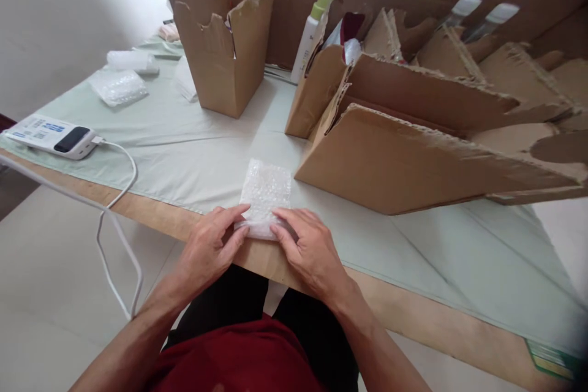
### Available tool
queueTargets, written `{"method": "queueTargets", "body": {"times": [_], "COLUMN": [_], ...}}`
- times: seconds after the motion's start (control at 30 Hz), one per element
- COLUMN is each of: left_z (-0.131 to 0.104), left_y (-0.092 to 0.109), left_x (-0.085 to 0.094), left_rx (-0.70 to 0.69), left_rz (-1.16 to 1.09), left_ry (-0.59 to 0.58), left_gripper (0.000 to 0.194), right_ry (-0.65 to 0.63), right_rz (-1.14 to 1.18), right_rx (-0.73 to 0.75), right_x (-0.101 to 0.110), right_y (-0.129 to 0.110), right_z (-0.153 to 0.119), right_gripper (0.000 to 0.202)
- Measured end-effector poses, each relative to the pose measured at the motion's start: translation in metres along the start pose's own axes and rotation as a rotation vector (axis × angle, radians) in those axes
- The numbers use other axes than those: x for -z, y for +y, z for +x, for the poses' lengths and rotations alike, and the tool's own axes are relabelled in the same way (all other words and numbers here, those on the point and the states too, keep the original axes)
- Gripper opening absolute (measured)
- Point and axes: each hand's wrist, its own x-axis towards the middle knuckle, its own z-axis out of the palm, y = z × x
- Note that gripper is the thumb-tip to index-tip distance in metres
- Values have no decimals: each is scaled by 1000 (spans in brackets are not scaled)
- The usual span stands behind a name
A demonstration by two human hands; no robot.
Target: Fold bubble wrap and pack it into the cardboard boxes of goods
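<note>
A small sheet of bubble wrap (267,187) lies flat at the table's front edge, its near end folded or rolled into a thicker strip. My left hand (215,242) grips the left end of that strip between thumb and fingers. At the right end, my right hand (307,245) holds it the same way. Whether anything is inside the folded part cannot be made out.
An upright cardboard box (214,61) stands behind. Large cut cardboard holders (390,159) with bottles fill the right. More bubble wrap (118,87) lies back left, near a white power bank (55,135) with a cable (133,165) hanging over the edge.
</note>
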Motion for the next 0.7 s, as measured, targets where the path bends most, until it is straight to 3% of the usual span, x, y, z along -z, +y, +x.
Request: {"method": "queueTargets", "body": {"times": [0.1,0.27,0.4,0.57,0.63,0.7], "left_z": [11,18,6,-9,-5,5], "left_y": [-1,-5,-1,10,10,8], "left_x": [-3,-11,-4,3,-2,-9], "left_rx": [51,10,-68,-192,-169,-108], "left_rz": [-29,79,77,-35,-17,-3], "left_ry": [-18,21,112,-32,-23,-16], "left_gripper": [33,34,33,31,27,25], "right_ry": [219,-19,-71,-304,-292,-173], "right_rz": [-138,-173,-85,38,25,-69], "right_rx": [84,179,125,9,-20,-18], "right_x": [0,-7,-4,17,20,19], "right_y": [-2,-2,1,-3,-4,-4], "right_z": [-11,-11,-1,-2,-4,-7], "right_gripper": [18,20,18,20,22,22]}}
